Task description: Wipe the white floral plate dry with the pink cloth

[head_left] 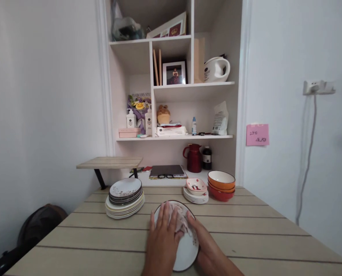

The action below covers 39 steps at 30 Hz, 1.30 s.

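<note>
A white plate (pixel 187 251) with a dark rim and a floral print is tilted toward me over the near middle of the table. My right hand (pixel 207 243) grips its right edge, thumb on the face and fingers behind. My left hand (pixel 163 234) lies over the upper left of the plate, pressing a crumpled pale cloth (pixel 180 219) onto it. The left thumb is tucked against the cloth, and the palm hides part of it.
Stacked plates (pixel 125 197) stand at the left, near a small raised shelf (pixel 109 163). Small dishes (pixel 196 191) and orange and red bowls (pixel 221 186) are stacked at the back right. Behind them are a red jug (pixel 194 159), a dark bottle (pixel 207 158) and glasses (pixel 165 176).
</note>
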Motion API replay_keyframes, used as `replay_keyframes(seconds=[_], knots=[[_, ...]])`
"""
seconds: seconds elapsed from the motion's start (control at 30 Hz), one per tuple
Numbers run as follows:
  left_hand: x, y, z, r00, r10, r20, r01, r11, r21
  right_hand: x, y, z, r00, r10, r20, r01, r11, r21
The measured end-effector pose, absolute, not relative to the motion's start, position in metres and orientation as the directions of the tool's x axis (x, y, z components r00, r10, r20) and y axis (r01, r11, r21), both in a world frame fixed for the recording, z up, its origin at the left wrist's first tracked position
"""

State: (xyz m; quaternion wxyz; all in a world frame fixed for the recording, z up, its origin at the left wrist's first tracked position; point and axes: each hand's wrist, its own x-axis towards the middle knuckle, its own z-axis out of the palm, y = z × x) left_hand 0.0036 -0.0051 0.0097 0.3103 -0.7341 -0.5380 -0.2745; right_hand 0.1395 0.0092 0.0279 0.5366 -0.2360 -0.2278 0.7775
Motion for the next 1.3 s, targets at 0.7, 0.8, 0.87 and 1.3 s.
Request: replay_keyframes(seconds=[0.7, 0.8, 0.87, 1.3], knots=[[0.006, -0.006, 0.009, 0.392, 0.333, 0.858, 0.862, -0.46, -0.215, 0.169, 0.027, 0.041, -0.291, 0.954, -0.065, -0.819, -0.284, -0.498], [0.006, -0.004, 0.009, 0.342, 0.374, 0.862, 0.873, -0.465, -0.144, 0.171, 0.029, 0.042, -0.255, 0.964, -0.079, -0.831, -0.26, -0.491], [0.006, 0.0, 0.006, 0.283, 0.421, 0.862, 0.895, -0.44, -0.078, 0.171, 0.028, 0.044, -0.231, 0.97, -0.081, -0.83, -0.24, -0.504], [0.005, -0.011, 0.013, 0.633, 0.338, 0.696, 0.724, -0.577, -0.378, 0.149, 0.013, 0.031, -0.233, 0.969, -0.086, -0.734, -0.233, -0.639]])
